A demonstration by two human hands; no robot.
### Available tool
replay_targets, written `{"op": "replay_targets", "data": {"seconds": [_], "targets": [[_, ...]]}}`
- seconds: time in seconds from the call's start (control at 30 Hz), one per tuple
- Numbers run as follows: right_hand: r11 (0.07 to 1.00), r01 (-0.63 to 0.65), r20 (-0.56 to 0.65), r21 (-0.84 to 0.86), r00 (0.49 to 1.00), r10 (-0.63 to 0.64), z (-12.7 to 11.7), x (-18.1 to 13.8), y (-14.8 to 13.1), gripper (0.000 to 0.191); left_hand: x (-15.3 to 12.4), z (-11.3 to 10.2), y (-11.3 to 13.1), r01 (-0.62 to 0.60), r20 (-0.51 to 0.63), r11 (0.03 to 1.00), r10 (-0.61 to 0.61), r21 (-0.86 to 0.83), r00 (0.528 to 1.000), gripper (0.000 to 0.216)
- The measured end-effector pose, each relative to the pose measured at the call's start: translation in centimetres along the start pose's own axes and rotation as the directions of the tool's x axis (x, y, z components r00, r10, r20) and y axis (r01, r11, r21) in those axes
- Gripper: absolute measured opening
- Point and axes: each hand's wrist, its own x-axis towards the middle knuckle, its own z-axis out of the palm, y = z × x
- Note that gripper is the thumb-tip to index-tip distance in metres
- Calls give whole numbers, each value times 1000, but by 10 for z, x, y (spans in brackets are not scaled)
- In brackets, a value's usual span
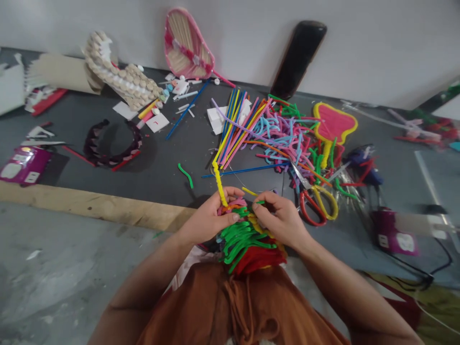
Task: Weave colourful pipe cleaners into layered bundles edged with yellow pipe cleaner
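My left hand (210, 218) is closed around a bundle of looped pipe cleaners (247, 242), green, red, yellow and orange, held over my lap. A yellow pipe cleaner (219, 184) sticks up from that hand. My right hand (278, 215) pinches the bundle's top edge, with a thin yellow end (249, 191) beside its fingertips. Both hands touch the same bundle, just in front of a grey mat (172, 153).
A heap of coloured pipe cleaners (273, 134) lies ahead, with red and yellow scissors (316, 203) to its right. A dark headband (111, 143), a stick fan (187, 45), a pink shape (332, 122), purple packets (25, 165) and a wooden plank (93, 206) are around.
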Motion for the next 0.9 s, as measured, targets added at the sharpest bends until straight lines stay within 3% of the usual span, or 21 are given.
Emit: {"op": "replay_targets", "data": {"seconds": [0.13, 0.2, 0.4, 0.53, 0.7, 0.9], "targets": [[990, -129, 196, 57, 974, 115, -3, 8, 10, 17, -2, 0, 0, 20, 38, 1000, -20, -14, 999, 47], [985, -159, 222, 62, 965, 142, -5, 11, 13, 25, -2, -1, 1, 50, 51, 999, -49, -3, 997, 49], [999, -17, 191, -33, 981, 23, -11, 6, 9, 36, -1, -1, 5, 99, -5, 994, -99, 54, 995, 45], [996, 26, 187, -89, 982, -9, -14, 3, 7, 33, 0, 0, 6, 92, -5, 993, -92, 74, 996, 41], [982, 119, 78, -150, 991, -108, -14, 0, 6, 23, 1, -3, 4, 96, 1, 993, -97, 74, 995, 38], [980, 138, 298, -145, 950, -90, -17, -3, -7, 12, 3, -5, 0, 58, -10, 993, -57, 100, 998, 42]]}}
